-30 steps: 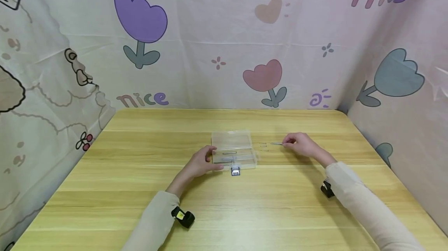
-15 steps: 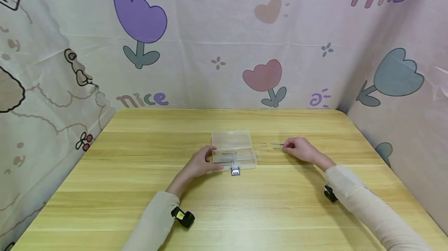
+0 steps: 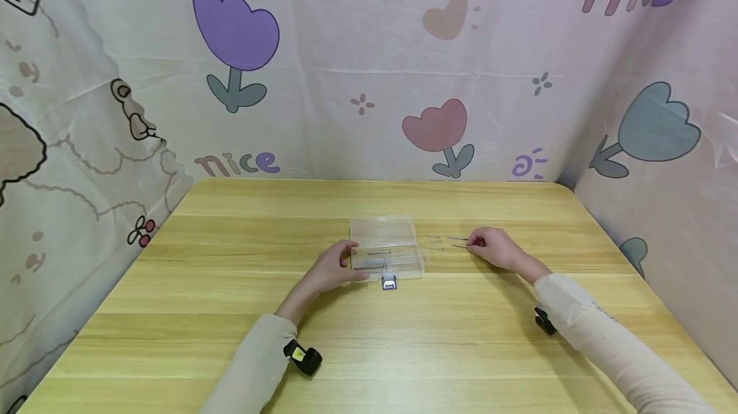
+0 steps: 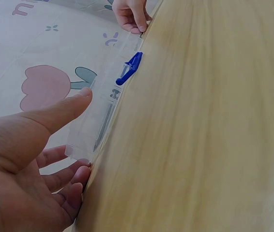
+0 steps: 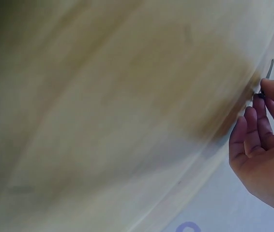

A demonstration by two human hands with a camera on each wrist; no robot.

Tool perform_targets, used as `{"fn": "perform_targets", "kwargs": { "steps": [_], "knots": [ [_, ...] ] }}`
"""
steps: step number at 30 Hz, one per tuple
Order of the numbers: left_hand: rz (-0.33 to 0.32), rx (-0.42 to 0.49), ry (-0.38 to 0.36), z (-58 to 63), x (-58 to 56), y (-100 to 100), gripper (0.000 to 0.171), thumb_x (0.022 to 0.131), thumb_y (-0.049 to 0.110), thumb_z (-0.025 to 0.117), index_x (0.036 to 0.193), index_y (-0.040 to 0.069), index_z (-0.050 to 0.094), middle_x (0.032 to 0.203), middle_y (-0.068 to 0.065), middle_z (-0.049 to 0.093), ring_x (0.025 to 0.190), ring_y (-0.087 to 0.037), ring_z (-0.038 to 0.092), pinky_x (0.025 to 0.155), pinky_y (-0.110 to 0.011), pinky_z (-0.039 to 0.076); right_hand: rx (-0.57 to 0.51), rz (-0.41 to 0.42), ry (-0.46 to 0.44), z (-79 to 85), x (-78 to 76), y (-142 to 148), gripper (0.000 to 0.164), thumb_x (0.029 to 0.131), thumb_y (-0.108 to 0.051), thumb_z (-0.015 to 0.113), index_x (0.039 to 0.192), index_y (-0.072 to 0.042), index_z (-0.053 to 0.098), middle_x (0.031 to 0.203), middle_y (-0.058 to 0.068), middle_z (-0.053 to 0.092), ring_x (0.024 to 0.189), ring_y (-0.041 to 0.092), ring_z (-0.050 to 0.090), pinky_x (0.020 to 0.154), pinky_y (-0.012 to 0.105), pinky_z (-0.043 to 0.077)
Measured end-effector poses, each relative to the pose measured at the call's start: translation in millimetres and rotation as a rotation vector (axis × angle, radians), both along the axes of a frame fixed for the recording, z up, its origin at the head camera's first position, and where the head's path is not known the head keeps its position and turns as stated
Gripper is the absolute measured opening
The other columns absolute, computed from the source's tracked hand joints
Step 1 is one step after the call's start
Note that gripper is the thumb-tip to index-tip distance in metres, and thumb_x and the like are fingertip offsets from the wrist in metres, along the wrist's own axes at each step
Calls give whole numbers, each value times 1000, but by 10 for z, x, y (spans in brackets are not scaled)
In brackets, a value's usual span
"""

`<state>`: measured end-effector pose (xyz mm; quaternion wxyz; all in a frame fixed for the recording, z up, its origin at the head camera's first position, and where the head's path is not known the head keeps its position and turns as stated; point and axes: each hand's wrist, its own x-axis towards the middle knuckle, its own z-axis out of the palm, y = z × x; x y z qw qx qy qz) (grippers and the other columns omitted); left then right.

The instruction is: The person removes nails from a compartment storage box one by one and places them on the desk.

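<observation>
A clear plastic box point(image 3: 413, 266) lies open on the table with its lid folded back. My left hand point(image 3: 331, 266) holds the box's left end between thumb and fingers. Two metal nails point(image 3: 379, 252) lie in its compartments, and a blue latch point(image 4: 129, 69) hangs at its front. Right of the box, my right hand point(image 3: 494, 247) pinches the end of a thin pointed nail point(image 5: 270, 70) close to the tabletop. Another long nail point(image 3: 457, 238) lies just behind it. Several short nails point(image 3: 436, 248) lie between the box and that hand.
The wood-grain table point(image 3: 369, 350) stands against a patterned cloth backdrop point(image 3: 334, 36), which also runs along both sides. A black wrist camera point(image 3: 303, 358) sits on the left cuff.
My right hand has moved slightly toward me, from the rear long nail to a second one in front of it. The rear nail now lies loose. My left hand stays at the box.
</observation>
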<state>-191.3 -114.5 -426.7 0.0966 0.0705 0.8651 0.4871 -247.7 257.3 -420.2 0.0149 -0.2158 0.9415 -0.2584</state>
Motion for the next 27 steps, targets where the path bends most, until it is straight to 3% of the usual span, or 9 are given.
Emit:
{"fn": "perform_targets", "kwargs": {
  "steps": [27],
  "knots": [
    [3, -9, 6, -30, -30, 6, 73, 74, 24, 86, 134, 4, 51, 116, -9, 56, 93, -24, 46, 72, -35, 39, 45, 46, 76, 15, -50, -60, 5, 86, 0, 67, 88, 5, 68, 80, 6, 64, 73, 16, 55, 69, 37, 47]
  ]
}}
